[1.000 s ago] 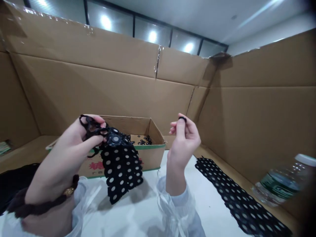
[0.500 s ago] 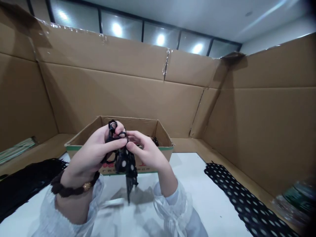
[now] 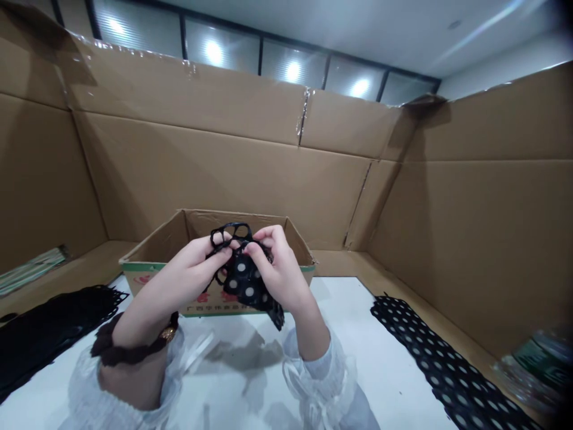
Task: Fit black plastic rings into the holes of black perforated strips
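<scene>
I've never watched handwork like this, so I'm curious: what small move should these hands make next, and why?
I'd suggest the right hand tug its fingertips gently aside while the left hand holds firm. Both appear to pinch the black dotted sheet close together, so one can steady what the other works on; black loops arch above the left fingers.

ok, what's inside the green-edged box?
Only parts of its inner walls show. Floor and any contents can't be seen: the front wall, left hand, right hand and held black dotted piece cover them.
</scene>
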Action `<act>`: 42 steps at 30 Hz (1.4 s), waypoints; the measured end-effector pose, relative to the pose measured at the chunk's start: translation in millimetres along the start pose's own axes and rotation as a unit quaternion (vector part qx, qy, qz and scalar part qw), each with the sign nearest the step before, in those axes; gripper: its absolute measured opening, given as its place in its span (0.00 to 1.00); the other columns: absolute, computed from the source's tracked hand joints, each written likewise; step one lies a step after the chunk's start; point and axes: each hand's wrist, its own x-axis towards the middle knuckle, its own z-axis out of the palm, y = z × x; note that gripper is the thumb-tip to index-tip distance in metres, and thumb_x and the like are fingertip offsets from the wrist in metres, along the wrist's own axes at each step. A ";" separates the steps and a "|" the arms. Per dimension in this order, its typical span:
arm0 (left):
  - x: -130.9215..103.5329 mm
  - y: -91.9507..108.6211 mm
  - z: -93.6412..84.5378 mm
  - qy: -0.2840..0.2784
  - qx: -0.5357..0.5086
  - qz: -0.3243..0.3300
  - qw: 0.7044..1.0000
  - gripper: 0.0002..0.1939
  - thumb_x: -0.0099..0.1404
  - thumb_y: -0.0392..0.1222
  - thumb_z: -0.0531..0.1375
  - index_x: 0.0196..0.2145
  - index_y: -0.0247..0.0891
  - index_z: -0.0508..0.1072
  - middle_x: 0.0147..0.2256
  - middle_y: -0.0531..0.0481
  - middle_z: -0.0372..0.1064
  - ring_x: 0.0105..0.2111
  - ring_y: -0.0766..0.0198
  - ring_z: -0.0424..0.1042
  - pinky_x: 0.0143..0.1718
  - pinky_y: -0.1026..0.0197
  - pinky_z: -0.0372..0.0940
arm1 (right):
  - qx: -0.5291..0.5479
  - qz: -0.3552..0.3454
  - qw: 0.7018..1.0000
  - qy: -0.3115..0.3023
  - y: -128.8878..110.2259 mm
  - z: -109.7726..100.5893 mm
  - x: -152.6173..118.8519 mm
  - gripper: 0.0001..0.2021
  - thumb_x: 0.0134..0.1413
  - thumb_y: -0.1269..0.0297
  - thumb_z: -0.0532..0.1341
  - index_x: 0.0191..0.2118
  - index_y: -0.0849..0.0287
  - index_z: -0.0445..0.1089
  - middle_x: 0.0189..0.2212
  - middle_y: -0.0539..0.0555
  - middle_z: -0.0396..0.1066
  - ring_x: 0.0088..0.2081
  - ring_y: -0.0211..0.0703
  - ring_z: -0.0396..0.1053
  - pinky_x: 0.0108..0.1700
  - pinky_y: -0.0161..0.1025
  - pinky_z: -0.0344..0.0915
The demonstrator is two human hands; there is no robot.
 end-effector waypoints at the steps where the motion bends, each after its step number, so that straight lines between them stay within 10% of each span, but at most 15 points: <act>1: -0.4 1.9 0.4 0.010 -0.009 0.002 1.000 0.11 0.61 0.49 0.54 0.35 0.40 0.70 0.33 0.51 0.71 0.38 0.57 0.69 0.38 0.60 0.64 | -0.013 0.009 1.000 -0.007 1.2 0.7 0.3 0.11 0.57 0.55 0.52 0.40 0.57 0.57 0.35 0.53 0.69 0.38 0.39 0.69 0.41 0.37 0.63; 14: 2.9 -3.0 9.0 0.088 -0.006 0.008 0.996 0.17 0.63 0.54 0.51 0.40 0.38 0.67 0.35 0.49 0.68 0.38 0.58 0.67 0.38 0.61 0.63 | -0.059 0.009 0.998 -0.006 -18.9 7.0 -8.6 0.15 0.47 0.52 0.62 0.32 0.57 0.61 0.23 0.46 0.64 0.25 0.34 0.62 0.27 0.32 0.59; 23: 6.9 -4.7 7.3 0.087 0.108 0.052 0.989 0.13 0.64 0.51 0.51 0.34 0.38 0.65 0.34 0.49 0.69 0.37 0.57 0.68 0.40 0.59 0.62 | -0.122 0.004 0.992 0.014 -25.2 13.1 -16.1 0.10 0.58 0.62 0.51 0.33 0.58 0.68 0.27 0.54 0.72 0.28 0.39 0.69 0.31 0.35 0.62; 33: -0.2 3.8 6.7 0.109 0.092 0.071 0.987 0.11 0.64 0.49 0.51 0.34 0.38 0.66 0.33 0.50 0.68 0.35 0.59 0.68 0.37 0.61 0.63 | 0.191 0.107 0.976 -0.010 -16.8 0.6 -4.1 0.12 0.52 0.58 0.58 0.27 0.61 0.68 0.20 0.50 0.70 0.22 0.35 0.69 0.25 0.32 0.66; 42: 0.4 9.9 16.2 0.111 -0.092 -0.030 0.989 0.15 0.60 0.52 0.56 0.36 0.38 0.70 0.36 0.49 0.71 0.38 0.57 0.69 0.37 0.61 0.65 | 0.223 0.051 0.955 0.189 -17.2 6.5 -2.0 0.10 0.54 0.59 0.58 0.30 0.62 0.68 0.20 0.48 0.68 0.22 0.31 0.67 0.26 0.30 0.66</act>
